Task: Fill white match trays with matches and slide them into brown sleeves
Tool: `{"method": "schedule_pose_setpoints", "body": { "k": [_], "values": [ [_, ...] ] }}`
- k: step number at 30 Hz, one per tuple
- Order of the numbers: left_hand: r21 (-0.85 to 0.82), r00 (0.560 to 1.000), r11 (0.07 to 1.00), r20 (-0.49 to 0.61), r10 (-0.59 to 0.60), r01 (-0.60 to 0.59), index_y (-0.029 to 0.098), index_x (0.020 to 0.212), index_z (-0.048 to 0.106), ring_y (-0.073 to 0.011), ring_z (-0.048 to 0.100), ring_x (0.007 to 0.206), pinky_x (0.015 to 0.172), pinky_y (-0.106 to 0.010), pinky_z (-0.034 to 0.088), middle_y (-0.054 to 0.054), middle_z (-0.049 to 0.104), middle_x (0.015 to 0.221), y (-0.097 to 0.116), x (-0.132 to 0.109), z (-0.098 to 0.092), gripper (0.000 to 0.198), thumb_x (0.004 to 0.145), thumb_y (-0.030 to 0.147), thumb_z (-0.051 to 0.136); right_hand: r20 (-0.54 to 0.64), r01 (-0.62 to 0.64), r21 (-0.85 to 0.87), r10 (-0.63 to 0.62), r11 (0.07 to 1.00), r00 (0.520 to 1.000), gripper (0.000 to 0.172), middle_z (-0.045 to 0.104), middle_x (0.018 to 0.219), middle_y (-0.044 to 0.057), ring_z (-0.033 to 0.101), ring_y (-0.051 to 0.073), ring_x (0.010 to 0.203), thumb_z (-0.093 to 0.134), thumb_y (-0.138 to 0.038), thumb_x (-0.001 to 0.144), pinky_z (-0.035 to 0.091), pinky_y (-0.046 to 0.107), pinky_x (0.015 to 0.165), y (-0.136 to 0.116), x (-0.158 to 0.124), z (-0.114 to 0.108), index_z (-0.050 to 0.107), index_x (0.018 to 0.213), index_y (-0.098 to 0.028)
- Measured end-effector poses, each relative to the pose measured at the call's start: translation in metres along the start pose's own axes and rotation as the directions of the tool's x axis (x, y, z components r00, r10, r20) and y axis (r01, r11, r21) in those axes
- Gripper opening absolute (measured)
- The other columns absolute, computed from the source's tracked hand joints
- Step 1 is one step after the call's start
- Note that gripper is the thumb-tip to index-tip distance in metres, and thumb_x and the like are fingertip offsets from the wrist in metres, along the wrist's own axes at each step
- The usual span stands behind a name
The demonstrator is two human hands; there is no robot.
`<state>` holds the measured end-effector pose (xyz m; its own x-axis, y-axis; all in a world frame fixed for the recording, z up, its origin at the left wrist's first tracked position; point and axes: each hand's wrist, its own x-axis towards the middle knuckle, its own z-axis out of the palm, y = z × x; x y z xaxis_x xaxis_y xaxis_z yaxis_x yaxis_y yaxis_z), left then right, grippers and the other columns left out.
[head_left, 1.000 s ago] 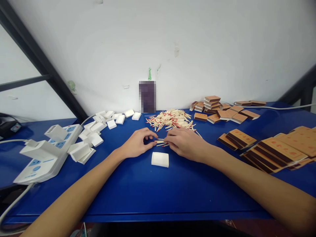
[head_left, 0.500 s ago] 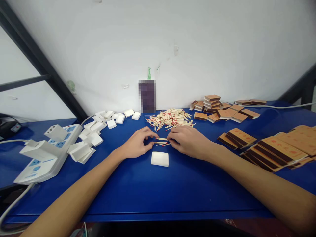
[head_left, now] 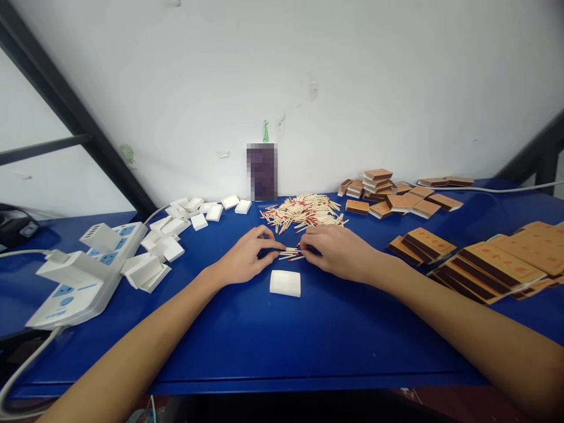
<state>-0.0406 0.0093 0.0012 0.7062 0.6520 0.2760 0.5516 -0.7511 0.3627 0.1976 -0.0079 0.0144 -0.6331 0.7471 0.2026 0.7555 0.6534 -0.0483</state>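
Observation:
Between my two hands lies a small bundle of matches (head_left: 289, 253), roughly side by side. My left hand (head_left: 247, 256) pinches the left ends between thumb and index finger. On the other side, my right hand (head_left: 333, 249) has its thumb and curled fingers closed at the right ends, which its fingertips partly hide. One white matchbox tray (head_left: 285, 283) rests on the table just in front of the bundle, nearer to me. Behind my hands spreads a loose heap of red-tipped matches (head_left: 306, 211).
White trays (head_left: 170, 229) lie scattered at the left beside a power strip (head_left: 94, 296) with plugs and cables. Orange-brown matchbox sleeves (head_left: 403, 202) are piled back right, and more sleeves (head_left: 497, 261) lie nearer at the right. A blurred dark panel (head_left: 263, 171) stands at the wall.
The matches between my hands have come closer together into a tighter bundle. My left thumb and index finger have drawn nearer to each other. The tray stays in place.

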Motion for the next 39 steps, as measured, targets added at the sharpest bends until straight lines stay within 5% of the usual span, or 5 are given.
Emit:
{"method": "schedule_pose_setpoints", "body": {
  "k": [16,21,25,33,39],
  "values": [
    [0.014,0.994,1.0,-0.105,-0.018,0.02,0.02,0.094,0.072,-0.0162,0.063,0.085,0.079,-0.032,0.049,-0.002,0.072,0.094,0.0,0.003,0.002,0.016,0.09,0.018,0.057,0.084,-0.092,0.034,0.089,0.995,0.993,0.035,0.058,0.057,0.001,0.047,0.015,0.06,0.049,-0.032,0.092,0.032,0.033,0.076,-0.003,-0.003,-0.008,0.057,0.06,-0.019],
    [-0.013,0.991,0.998,-0.124,-0.055,0.054,0.02,0.115,0.065,-0.0151,0.059,0.081,0.077,-0.032,0.049,-0.002,0.068,0.096,0.002,0.001,0.003,0.032,0.084,0.017,0.059,0.058,-0.079,0.148,0.071,0.986,0.996,0.019,0.063,0.064,0.001,0.053,0.015,0.06,0.051,-0.028,0.09,0.032,0.027,0.059,0.004,-0.004,-0.011,0.068,0.089,-0.021],
    [0.028,0.993,0.997,-0.1,-0.063,0.066,0.021,0.12,0.063,-0.0167,0.057,0.086,0.082,-0.034,0.049,-0.003,0.064,0.101,0.004,0.0,0.002,0.044,0.077,0.011,0.059,0.09,0.059,0.166,-0.075,0.984,0.993,0.029,0.069,0.074,0.002,0.06,0.016,0.067,0.051,-0.016,0.088,0.037,0.026,0.061,0.011,-0.005,-0.011,0.071,0.107,-0.023],
    [0.062,0.991,0.991,-0.077,-0.112,0.117,0.02,0.1,0.071,-0.0186,0.059,0.092,0.085,-0.036,0.048,-0.004,0.063,0.099,0.001,0.002,0.003,0.018,0.09,0.028,0.058,0.136,0.071,0.109,-0.086,0.991,0.987,0.024,0.071,0.104,0.004,0.065,0.019,0.093,0.051,-0.012,0.089,0.044,0.028,0.075,0.02,-0.003,-0.008,0.071,0.097,-0.023],
    [0.009,0.982,0.986,-0.084,-0.166,0.168,0.022,0.095,0.074,-0.0174,0.06,0.087,0.077,-0.032,0.049,-0.003,0.063,0.093,0.003,0.004,0.002,0.015,0.09,0.029,0.062,0.145,0.01,0.072,-0.021,0.997,0.989,0.018,0.071,0.102,0.005,0.065,0.019,0.087,0.046,-0.021,0.096,0.041,0.027,0.069,0.019,-0.005,-0.01,0.063,0.095,-0.021]
  ]
}}
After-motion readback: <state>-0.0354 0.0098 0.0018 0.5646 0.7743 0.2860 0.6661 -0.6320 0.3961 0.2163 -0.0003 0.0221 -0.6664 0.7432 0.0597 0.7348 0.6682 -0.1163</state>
